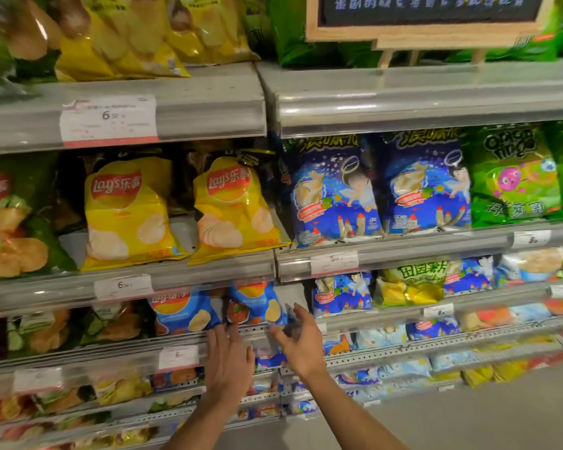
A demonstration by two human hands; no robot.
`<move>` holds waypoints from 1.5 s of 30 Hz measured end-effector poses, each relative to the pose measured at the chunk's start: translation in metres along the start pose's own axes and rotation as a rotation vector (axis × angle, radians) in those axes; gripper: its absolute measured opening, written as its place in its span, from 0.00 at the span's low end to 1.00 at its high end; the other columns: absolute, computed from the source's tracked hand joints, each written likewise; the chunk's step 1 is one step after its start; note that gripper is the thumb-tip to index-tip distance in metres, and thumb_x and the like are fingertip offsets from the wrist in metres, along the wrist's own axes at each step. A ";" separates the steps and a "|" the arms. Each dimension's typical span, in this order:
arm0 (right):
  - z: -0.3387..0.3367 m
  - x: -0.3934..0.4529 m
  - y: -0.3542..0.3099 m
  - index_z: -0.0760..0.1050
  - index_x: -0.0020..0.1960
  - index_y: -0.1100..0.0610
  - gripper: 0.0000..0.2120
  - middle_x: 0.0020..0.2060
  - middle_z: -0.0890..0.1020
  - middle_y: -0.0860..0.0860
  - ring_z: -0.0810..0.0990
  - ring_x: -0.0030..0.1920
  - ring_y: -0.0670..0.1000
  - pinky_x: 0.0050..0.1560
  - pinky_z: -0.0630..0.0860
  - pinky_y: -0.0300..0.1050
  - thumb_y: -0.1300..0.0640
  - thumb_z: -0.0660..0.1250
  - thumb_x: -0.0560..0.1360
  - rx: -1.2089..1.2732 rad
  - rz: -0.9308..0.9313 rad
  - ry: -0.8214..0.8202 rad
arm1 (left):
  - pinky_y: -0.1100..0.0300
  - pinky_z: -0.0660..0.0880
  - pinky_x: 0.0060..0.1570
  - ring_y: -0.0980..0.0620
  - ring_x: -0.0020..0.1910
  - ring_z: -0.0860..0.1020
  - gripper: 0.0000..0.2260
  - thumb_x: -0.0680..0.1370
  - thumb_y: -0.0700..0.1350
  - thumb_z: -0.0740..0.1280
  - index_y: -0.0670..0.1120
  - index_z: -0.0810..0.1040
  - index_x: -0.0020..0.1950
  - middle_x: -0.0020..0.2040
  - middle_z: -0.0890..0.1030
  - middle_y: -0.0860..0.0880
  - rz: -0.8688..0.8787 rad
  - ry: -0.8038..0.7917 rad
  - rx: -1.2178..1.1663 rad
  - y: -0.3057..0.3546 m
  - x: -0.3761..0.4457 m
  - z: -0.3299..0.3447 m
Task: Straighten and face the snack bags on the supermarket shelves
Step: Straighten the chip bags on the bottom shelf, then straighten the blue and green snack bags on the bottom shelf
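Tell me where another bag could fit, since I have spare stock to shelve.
Bare shelf shows between the two yellow chip bags and right of the blue chip bag, beside the right hand. The blue cartoon bags and green bags stand packed edge to edge.

We note a wood-framed chalkboard sign (426, 14) standing on small wooden legs at the top shelf's right end. We list white price tags (109, 121) clipped along the grey shelf rails (403, 102). Grey floor (501, 417) fills the lower right corner.
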State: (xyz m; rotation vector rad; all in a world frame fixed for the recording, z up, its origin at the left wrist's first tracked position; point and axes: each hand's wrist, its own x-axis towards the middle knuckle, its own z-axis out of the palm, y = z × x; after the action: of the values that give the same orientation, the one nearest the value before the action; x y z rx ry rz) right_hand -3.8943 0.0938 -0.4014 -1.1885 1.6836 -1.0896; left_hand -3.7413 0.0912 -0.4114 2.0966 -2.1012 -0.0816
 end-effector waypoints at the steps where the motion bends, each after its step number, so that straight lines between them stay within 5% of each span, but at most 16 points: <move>1: -0.011 -0.003 0.003 0.68 0.75 0.57 0.35 0.67 0.77 0.50 0.76 0.67 0.50 0.69 0.73 0.48 0.47 0.76 0.73 0.007 0.004 0.023 | 0.52 0.66 0.70 0.44 0.70 0.65 0.27 0.79 0.55 0.65 0.43 0.67 0.73 0.70 0.69 0.43 -0.027 0.013 -0.038 0.006 -0.003 0.001; 6: -0.090 -0.001 0.028 0.71 0.71 0.56 0.27 0.59 0.81 0.50 0.79 0.62 0.50 0.65 0.76 0.46 0.53 0.75 0.75 0.076 0.021 0.077 | 0.49 0.71 0.66 0.43 0.66 0.72 0.22 0.75 0.45 0.73 0.41 0.75 0.67 0.65 0.75 0.43 -0.116 0.116 -0.344 0.063 -0.022 0.020; 11: -0.193 0.012 0.061 0.74 0.62 0.53 0.16 0.50 0.82 0.51 0.81 0.52 0.51 0.44 0.72 0.26 0.55 0.74 0.76 0.056 0.001 0.133 | 0.48 0.71 0.65 0.39 0.63 0.74 0.18 0.75 0.40 0.74 0.38 0.77 0.63 0.63 0.76 0.39 -0.310 0.117 -0.662 0.167 -0.043 0.043; 16: -0.291 0.028 0.104 0.76 0.58 0.54 0.15 0.47 0.82 0.48 0.81 0.49 0.49 0.48 0.75 0.40 0.54 0.76 0.75 0.020 -0.014 0.163 | 0.47 0.72 0.61 0.38 0.59 0.76 0.17 0.75 0.40 0.74 0.34 0.78 0.60 0.60 0.78 0.37 -0.437 0.105 -0.821 0.261 -0.051 0.061; 19: -0.341 0.035 0.126 0.76 0.59 0.59 0.15 0.43 0.80 0.53 0.80 0.47 0.57 0.52 0.78 0.53 0.58 0.75 0.75 0.001 0.017 0.176 | 0.49 0.72 0.61 0.39 0.59 0.77 0.15 0.76 0.40 0.73 0.35 0.78 0.60 0.59 0.79 0.38 -0.481 0.110 -0.853 0.304 -0.057 0.062; 21: -0.369 0.038 0.136 0.77 0.61 0.60 0.17 0.42 0.78 0.49 0.80 0.47 0.55 0.51 0.76 0.52 0.58 0.76 0.75 -0.020 0.019 0.209 | 0.49 0.71 0.59 0.38 0.58 0.77 0.14 0.75 0.38 0.74 0.34 0.79 0.58 0.57 0.79 0.37 -0.462 0.147 -0.851 0.327 -0.057 0.063; 27: -0.413 0.051 0.144 0.74 0.57 0.53 0.16 0.47 0.77 0.50 0.79 0.53 0.56 0.51 0.71 0.46 0.56 0.76 0.74 -0.046 0.028 0.273 | 0.49 0.73 0.61 0.41 0.61 0.76 0.20 0.75 0.45 0.75 0.39 0.77 0.64 0.60 0.78 0.42 -0.421 0.084 -0.904 0.363 -0.049 0.053; 31: -0.423 0.054 0.137 0.72 0.69 0.59 0.26 0.58 0.79 0.53 0.77 0.59 0.53 0.58 0.73 0.46 0.53 0.75 0.75 -0.092 0.035 0.274 | 0.48 0.70 0.68 0.45 0.69 0.71 0.30 0.75 0.49 0.75 0.44 0.70 0.73 0.71 0.72 0.46 -0.398 0.056 -0.940 0.372 -0.039 0.047; 38: -0.426 0.078 0.126 0.67 0.75 0.60 0.34 0.69 0.75 0.55 0.73 0.69 0.55 0.70 0.71 0.54 0.48 0.75 0.75 -0.111 0.014 0.287 | 0.42 0.73 0.63 0.46 0.61 0.75 0.20 0.71 0.51 0.77 0.47 0.78 0.59 0.59 0.78 0.48 -0.257 0.068 -0.951 0.368 -0.002 0.047; 45: -0.441 0.125 0.119 0.61 0.78 0.65 0.47 0.72 0.70 0.60 0.68 0.74 0.60 0.74 0.66 0.53 0.48 0.80 0.69 -0.128 0.021 0.252 | 0.42 0.68 0.69 0.43 0.69 0.70 0.48 0.61 0.57 0.83 0.43 0.66 0.74 0.71 0.70 0.44 -0.265 -0.025 -0.960 0.369 0.029 0.045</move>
State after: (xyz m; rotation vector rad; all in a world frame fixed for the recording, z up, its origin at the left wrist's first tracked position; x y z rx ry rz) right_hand -4.3672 0.0854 -0.3871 -1.1471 1.9800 -1.1726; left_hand -4.1129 0.0618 -0.3943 1.6988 -1.3189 -0.9361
